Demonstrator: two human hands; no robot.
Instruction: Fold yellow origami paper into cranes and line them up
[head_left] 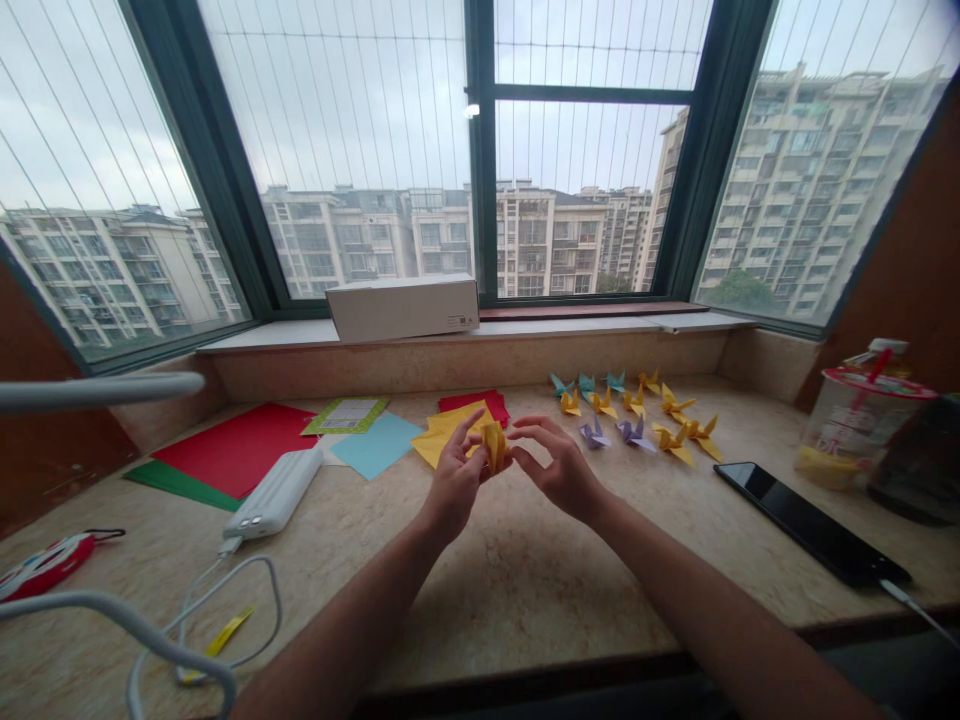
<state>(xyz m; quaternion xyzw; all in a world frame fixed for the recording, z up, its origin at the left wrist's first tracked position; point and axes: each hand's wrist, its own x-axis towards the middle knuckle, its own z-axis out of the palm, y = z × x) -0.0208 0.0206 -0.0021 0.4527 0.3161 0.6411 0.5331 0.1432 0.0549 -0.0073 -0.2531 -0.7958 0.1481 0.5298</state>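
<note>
A small folded piece of yellow paper (494,446) is pinched upright between the thumb and fingers of my left hand (459,470). My right hand (556,468) comes in from the other side, its fingers bent and apart, fingertips at the paper's right edge; whether they grip it I cannot tell. Yellow paper sheets (435,440) lie behind my left hand, with red paper (491,403) beyond them. To the right stand several folded paper cranes: yellow ones (677,440), purple ones (634,432) and teal ones (587,385).
At left lie large red paper (240,450), green paper (191,486), a light blue sheet (377,441) and a white power bank (276,492) with its cable. A black phone (802,515) and a plastic cup (847,430) are at right. A white box (405,308) rests on the sill.
</note>
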